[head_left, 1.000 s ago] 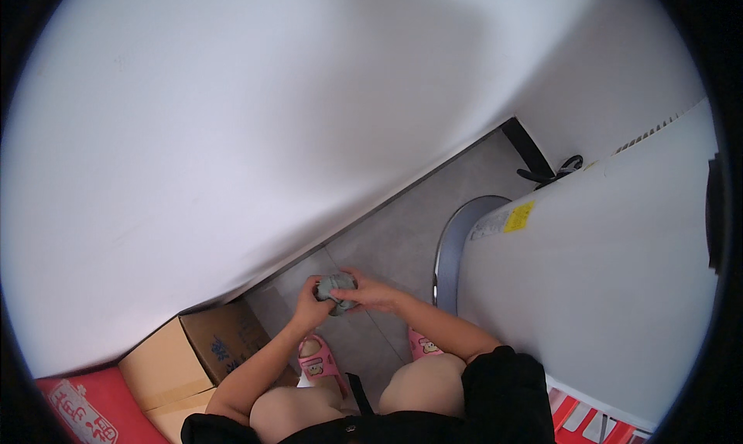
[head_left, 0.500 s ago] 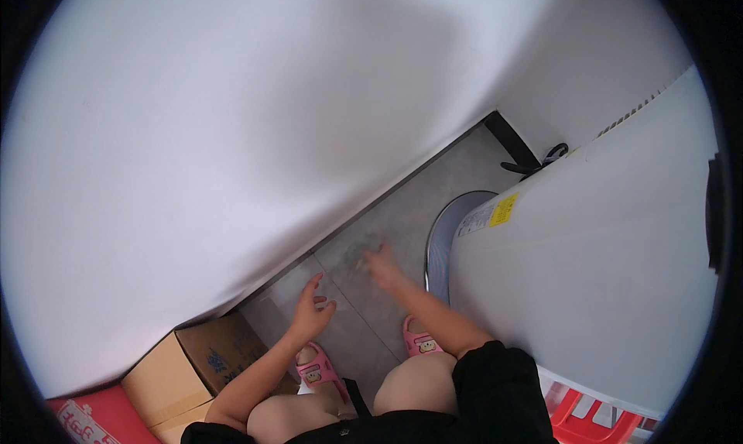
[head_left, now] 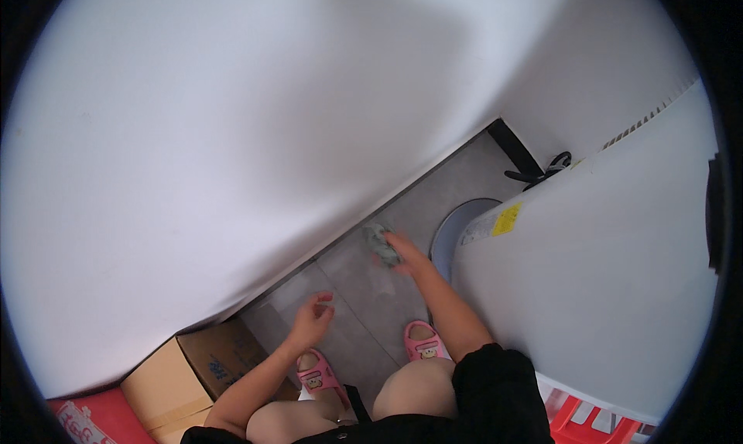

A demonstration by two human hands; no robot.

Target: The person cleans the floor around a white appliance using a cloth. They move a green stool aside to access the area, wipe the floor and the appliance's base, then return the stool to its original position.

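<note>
A crumpled grey-green cloth (head_left: 383,245) is gripped in my right hand (head_left: 404,253), near the dark skirting at the foot of the white wall. Part of the cloth hangs past the fingers, and the hand is slightly blurred. My left hand (head_left: 313,320) is held above the floor with its fingers loosely curved and apart, nothing in it. Below both hands lie grey floor tiles (head_left: 360,305), with a faint wet-looking sheen.
White wall (head_left: 193,134) runs along the far side. A white appliance (head_left: 588,266) stands at right, beside a round grey base (head_left: 457,223) and black cable (head_left: 559,164). Cardboard box (head_left: 166,374) and red bag (head_left: 101,417) sit lower left; red basket (head_left: 580,425) lower right.
My right hand has moved slightly right with the cloth, which shows more clearly now. My left hand has dropped a little toward me, its fingers more curled.
</note>
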